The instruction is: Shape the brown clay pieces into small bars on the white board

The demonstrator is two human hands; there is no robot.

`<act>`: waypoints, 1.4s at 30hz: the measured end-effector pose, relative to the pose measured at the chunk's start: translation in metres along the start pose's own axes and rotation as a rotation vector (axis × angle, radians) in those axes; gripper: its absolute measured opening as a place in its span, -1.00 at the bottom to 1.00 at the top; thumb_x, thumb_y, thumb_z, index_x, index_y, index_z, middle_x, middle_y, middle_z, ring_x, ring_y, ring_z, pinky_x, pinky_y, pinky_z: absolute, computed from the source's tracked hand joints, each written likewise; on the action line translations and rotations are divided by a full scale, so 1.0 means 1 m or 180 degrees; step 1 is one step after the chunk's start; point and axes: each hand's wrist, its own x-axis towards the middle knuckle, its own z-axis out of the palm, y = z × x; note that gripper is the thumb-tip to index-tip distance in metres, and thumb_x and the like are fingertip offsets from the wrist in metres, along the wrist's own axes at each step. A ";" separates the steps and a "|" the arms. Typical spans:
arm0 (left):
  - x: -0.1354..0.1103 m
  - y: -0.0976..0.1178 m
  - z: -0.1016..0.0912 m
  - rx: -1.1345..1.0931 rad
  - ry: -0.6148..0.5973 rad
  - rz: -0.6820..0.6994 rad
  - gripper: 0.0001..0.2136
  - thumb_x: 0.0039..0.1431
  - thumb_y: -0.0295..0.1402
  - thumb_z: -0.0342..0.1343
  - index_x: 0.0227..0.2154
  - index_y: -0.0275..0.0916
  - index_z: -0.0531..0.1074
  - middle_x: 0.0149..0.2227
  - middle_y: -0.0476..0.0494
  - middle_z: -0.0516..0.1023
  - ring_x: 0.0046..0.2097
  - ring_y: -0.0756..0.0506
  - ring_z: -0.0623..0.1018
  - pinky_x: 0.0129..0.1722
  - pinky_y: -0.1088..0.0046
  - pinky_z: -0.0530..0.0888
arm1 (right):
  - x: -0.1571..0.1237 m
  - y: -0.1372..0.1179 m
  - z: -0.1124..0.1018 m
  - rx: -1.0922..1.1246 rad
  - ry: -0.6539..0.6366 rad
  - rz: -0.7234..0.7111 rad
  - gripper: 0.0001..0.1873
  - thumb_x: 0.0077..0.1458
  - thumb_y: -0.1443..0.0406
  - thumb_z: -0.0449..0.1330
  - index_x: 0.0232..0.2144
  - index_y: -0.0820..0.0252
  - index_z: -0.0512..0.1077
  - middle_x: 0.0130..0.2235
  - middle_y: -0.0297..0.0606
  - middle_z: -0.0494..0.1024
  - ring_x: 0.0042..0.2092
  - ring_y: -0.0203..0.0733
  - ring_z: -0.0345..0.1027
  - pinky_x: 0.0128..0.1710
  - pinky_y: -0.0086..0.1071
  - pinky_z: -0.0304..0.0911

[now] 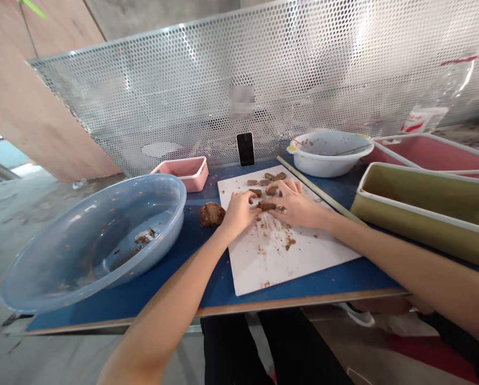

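Observation:
Both my hands rest on a white board [299,256] on the blue table. My left hand [239,211] and my right hand [298,203] pinch the two ends of a small brown clay piece [267,205] between them, fingers curled around it. Several more small brown clay pieces [269,179] lie on the board just beyond my fingers. Brown crumbs and smears mark the board nearer to me. A larger brown clay lump [212,213] sits on the table left of the board, close to my left hand.
A big translucent blue basin [83,256] stands at the left, a small pink tray [185,172] behind it. A phone [245,149] leans on the perforated metal screen. A white bowl [330,160], an olive tray [424,214], a pink tray [435,152] and a long stick [315,190] lie right.

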 end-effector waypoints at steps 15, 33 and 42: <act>0.000 -0.007 0.007 -0.0014 0.0117 0.0153 -0.68 0.18 -0.50 0.52 -0.03 -0.27 0.65 -0.09 -0.22 0.77 -0.01 -0.28 0.67 0.15 0.16 0.54 | -0.001 0.001 0.003 -0.0102 -0.0232 -0.0160 -0.56 0.48 0.18 0.16 0.30 -0.16 0.60 0.38 0.00 0.38 0.36 0.35 0.23 0.25 0.29 0.26; -0.007 0.005 -0.008 0.0582 0.0116 -0.0169 -0.91 0.25 -0.51 0.41 -0.25 -0.23 0.77 -0.16 -0.31 0.70 -0.03 -0.35 0.63 0.23 -0.05 0.53 | -0.003 0.005 0.007 -0.0141 -0.0112 -0.0091 -0.62 0.47 0.17 0.16 0.20 -0.07 0.63 0.32 0.02 0.43 0.32 0.34 0.25 0.23 0.24 0.22; -0.008 0.006 -0.005 0.0603 -0.0091 -0.0183 -0.78 0.27 -0.57 0.28 -0.26 -0.20 0.82 -0.18 -0.35 0.68 0.01 -0.42 0.60 0.23 -0.11 0.54 | -0.003 0.007 0.004 -0.0312 -0.0167 -0.0262 -0.58 0.49 0.18 0.12 0.19 -0.16 0.70 0.36 -0.02 0.43 0.32 0.36 0.22 0.20 0.22 0.17</act>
